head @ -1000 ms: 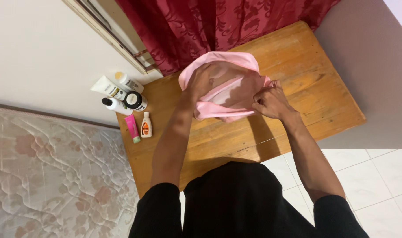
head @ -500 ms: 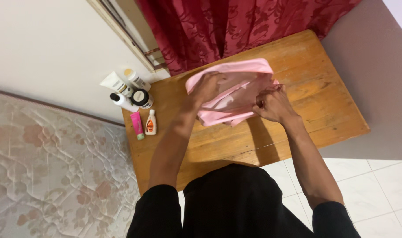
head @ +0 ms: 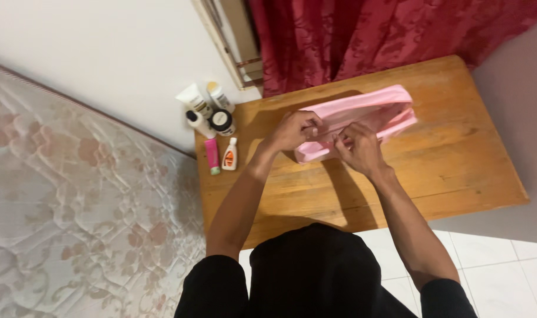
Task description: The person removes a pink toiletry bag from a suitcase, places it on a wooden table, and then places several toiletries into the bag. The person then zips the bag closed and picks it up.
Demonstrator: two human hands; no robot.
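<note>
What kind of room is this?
Most likely a bedroom. There is a quilted flowered mattress beside a small wooden table, a dark red curtain on the wall behind, and lotion bottles and tubes grouped at the table's corner. Both hands hold a pink pouch on the table.

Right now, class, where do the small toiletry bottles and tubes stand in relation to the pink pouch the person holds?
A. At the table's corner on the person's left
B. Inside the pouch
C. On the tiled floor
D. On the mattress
A: the bottles and tubes cluster at the wooden table's left corner, apart from the pink pouch that the left hand and right hand grip.
</note>
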